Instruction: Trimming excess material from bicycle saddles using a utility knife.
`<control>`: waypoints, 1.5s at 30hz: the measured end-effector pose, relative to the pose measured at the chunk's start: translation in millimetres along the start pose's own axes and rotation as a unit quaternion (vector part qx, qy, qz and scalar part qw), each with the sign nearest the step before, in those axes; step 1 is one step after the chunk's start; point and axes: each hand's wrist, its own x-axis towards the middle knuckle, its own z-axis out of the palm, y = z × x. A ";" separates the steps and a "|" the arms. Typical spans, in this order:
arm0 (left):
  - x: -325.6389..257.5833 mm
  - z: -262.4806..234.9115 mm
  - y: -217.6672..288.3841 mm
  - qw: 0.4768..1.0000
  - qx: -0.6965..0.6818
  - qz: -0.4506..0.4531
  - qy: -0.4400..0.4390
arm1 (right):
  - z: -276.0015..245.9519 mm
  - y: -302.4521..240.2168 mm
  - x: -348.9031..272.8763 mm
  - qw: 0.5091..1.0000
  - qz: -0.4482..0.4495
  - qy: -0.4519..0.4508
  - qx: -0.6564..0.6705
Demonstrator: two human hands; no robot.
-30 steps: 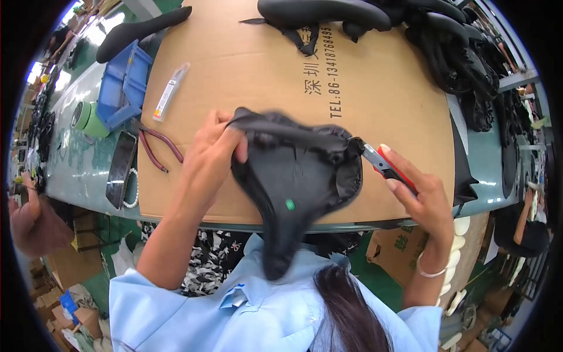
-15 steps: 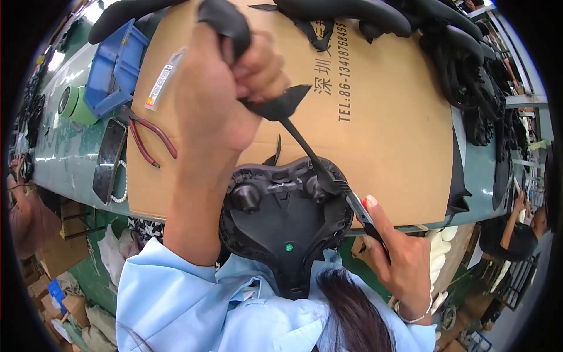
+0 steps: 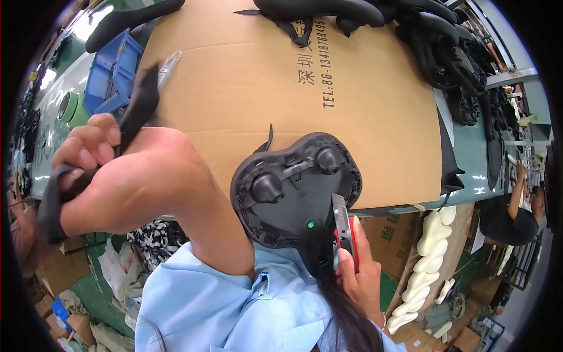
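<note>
A black bicycle saddle (image 3: 290, 202) rests upside down at the cardboard's near edge against my body, its ribbed underside and two round bumpers showing. My left hand (image 3: 138, 185) is raised at the left, fingers closed round a long strip of black covering material (image 3: 141, 105) that hangs past the wrist and is clear of the saddle. In my right hand (image 3: 360, 273) is a red and grey utility knife (image 3: 346, 232), blade out and lying over the saddle's right side. A thin black offcut (image 3: 267, 141) lies by the saddle's far left edge.
A cardboard sheet (image 3: 234, 82) covers the green table. Blue bins (image 3: 111, 73) and a green roll (image 3: 71, 108) stand at the left. Black saddle covers (image 3: 434, 44) pile up at the far right. Cream foam pieces (image 3: 428, 258) sit below the table at right; other people work at both sides.
My left hand has swung left and down with the strip, which has come away from the saddle. The knife has moved nearer to me, and the saddle has tilted.
</note>
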 end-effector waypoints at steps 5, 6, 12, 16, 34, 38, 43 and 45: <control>-46.7 -43.2 -31.4 0.626 0.557 0.049 -0.543 | -3.4 8.1 33.9 0.985 -0.061 0.133 0.093; -47.7 -59.4 -28.7 0.518 0.584 0.197 -0.594 | -0.9 1.4 48.9 0.981 -0.022 0.094 0.169; -36.3 -39.0 -17.6 0.343 0.216 -0.447 -0.797 | -10.7 -24.4 124.0 0.956 -0.207 0.066 0.198; -21.6 -12.3 -83.3 0.444 0.174 -0.602 -0.640 | -53.0 -50.2 145.0 0.879 -0.237 0.231 0.344; -57.1 105.8 -246.2 0.502 0.193 -0.680 -0.499 | -83.2 -30.8 301.6 0.912 -0.146 0.141 0.357; -63.4 67.4 -173.0 0.536 0.074 -0.524 -0.658 | -97.9 -13.9 317.6 0.863 -0.121 0.126 0.474; -19.3 5.2 -124.7 0.512 0.153 -0.072 -0.842 | -77.0 0.1 217.5 0.901 -0.135 0.078 0.404; -13.6 -7.6 -102.0 0.501 0.166 0.018 -0.849 | -63.4 16.4 178.5 0.935 -0.163 0.076 0.306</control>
